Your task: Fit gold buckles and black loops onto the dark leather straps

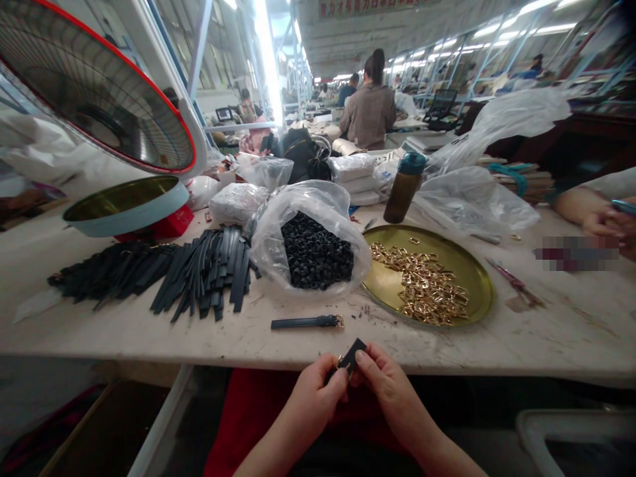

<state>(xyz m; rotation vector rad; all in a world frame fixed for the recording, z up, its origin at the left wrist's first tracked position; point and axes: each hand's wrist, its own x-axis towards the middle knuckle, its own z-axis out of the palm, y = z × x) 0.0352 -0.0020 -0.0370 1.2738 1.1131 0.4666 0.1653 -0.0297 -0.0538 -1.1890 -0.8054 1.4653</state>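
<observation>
Both hands meet just below the table's front edge. My left hand (318, 394) and my right hand (385, 384) pinch a short dark strap (354, 351) with a gold buckle at its lower end between them. Just beyond, on the table, lies a finished strap with a gold buckle (307, 322). A pile of dark straps (199, 275) lies to the left. An open clear bag of small black loops (313, 252) sits in the middle. To the right, a round gold tray (447, 255) holds several gold buckles (422, 285).
A fan (94, 86) and a shallow bowl (124, 202) stand at the back left. A brown bottle (403, 189) and plastic bags (472, 199) sit behind the tray. Scissors (514, 283) lie at right. Another person's hand (596, 215) rests at far right. A seated person (370, 109) works farther back.
</observation>
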